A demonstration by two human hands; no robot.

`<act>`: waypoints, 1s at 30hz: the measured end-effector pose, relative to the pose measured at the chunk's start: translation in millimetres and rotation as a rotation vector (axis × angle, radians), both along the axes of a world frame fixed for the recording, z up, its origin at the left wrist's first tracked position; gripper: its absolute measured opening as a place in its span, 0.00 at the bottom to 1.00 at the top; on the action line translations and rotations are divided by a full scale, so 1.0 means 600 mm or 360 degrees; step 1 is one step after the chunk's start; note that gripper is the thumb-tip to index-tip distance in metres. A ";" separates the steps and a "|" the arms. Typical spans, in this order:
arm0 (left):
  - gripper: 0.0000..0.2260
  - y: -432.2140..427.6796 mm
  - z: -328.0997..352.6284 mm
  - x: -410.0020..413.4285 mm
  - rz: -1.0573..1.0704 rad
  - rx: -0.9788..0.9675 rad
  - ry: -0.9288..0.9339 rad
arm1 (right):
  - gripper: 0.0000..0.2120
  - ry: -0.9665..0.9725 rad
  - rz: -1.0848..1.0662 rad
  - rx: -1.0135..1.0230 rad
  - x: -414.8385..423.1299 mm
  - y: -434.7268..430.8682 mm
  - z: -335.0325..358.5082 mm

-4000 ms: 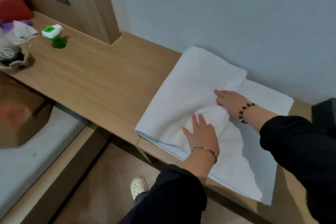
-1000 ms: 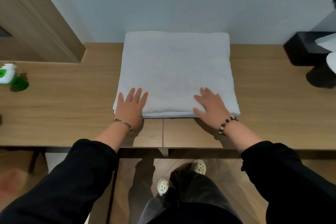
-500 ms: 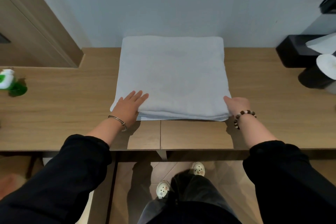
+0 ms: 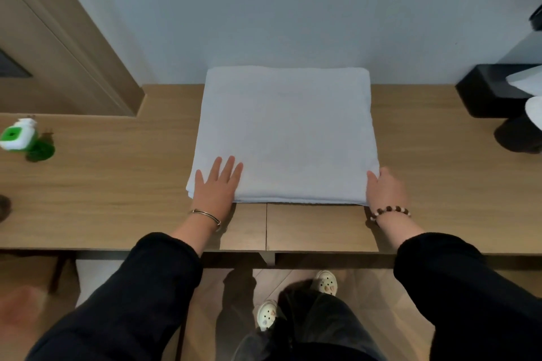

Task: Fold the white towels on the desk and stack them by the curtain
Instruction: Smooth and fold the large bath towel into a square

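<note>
the wooden counter (image 4: pixel 117 199) runs the full width of the view against a pale wall. on it, at the middle and pushed back to the wall, lies the white towel (image 4: pixel 287 132), folded into a thick, near-square pad with its layered edge toward the person. two black sleeves reach in from below. at the far right of the counter stands a black box (image 4: pixel 492 91) with white paper showing from it, well apart from the towel. the left hand (image 4: pixel 215 187) rests flat on the towel's near left corner, its fingers (image 4: pixel 225 168) straight and slightly spread, holding nothing. the right hand (image 4: pixel 385 189) sits at the near right corner, thumb lying on top of the cloth; its other fingers are hidden beside the edge, so i cannot tell whether they grip it. a green bottle (image 4: pixel 17 138) with a white cap stands at the counter's far left. a thin bangle (image 4: pixel 205 215) circles the left wrist and a bead bracelet (image 4: pixel 390 211) the right.
</note>
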State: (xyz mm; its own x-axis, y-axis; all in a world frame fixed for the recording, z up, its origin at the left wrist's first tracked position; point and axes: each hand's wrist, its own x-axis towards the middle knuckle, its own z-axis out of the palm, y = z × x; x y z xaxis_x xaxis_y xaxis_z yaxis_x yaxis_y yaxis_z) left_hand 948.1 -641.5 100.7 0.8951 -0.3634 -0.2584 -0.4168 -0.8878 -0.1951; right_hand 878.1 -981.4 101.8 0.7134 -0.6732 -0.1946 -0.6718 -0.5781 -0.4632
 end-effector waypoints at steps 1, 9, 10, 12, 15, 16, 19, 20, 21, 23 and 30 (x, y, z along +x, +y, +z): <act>0.37 -0.003 0.000 -0.002 -0.0002 0.0029 0.0004 | 0.13 0.0019 0.0032 -0.0081 -0.001 0.008 0.003; 0.32 -0.033 0.025 0.011 -0.0320 -0.0327 0.0220 | 0.26 -0.0201 0.0796 -0.0613 0.037 0.108 0.038; 0.29 -0.043 0.026 0.013 -0.0377 -0.0394 0.0224 | 0.25 -0.0073 0.0967 -0.0606 0.044 0.125 0.029; 0.26 -0.056 0.013 0.011 -0.0272 -0.0398 0.0234 | 0.26 0.0179 0.1179 -0.0628 0.045 0.136 0.002; 0.24 -0.052 -0.010 0.002 -0.0126 -0.0285 0.0194 | 0.28 0.0291 0.1178 -0.0664 0.039 0.112 -0.023; 0.24 -0.049 -0.012 0.001 -0.0126 -0.0284 0.0209 | 0.28 0.0290 0.1174 -0.0677 0.037 0.106 -0.025; 0.26 -0.036 -0.010 -0.005 -0.0140 -0.0259 0.0215 | 0.28 0.0308 0.1159 -0.0704 0.039 0.094 -0.025; 0.27 -0.031 -0.006 -0.010 -0.0140 -0.0259 0.0239 | 0.28 0.0328 0.1160 -0.0707 0.036 0.089 -0.022; 0.27 -0.024 -0.002 -0.018 -0.0150 -0.0255 0.0275 | 0.28 0.0350 0.1166 -0.0711 0.031 0.083 -0.020; 0.28 -0.014 0.009 -0.032 -0.0177 -0.0243 0.0344 | 0.29 0.0380 0.1188 -0.0716 0.023 0.071 -0.014; 0.14 -0.066 0.090 0.053 -0.0069 -0.0519 0.0077 | 0.20 -0.0050 0.0873 -0.0517 0.085 0.110 0.044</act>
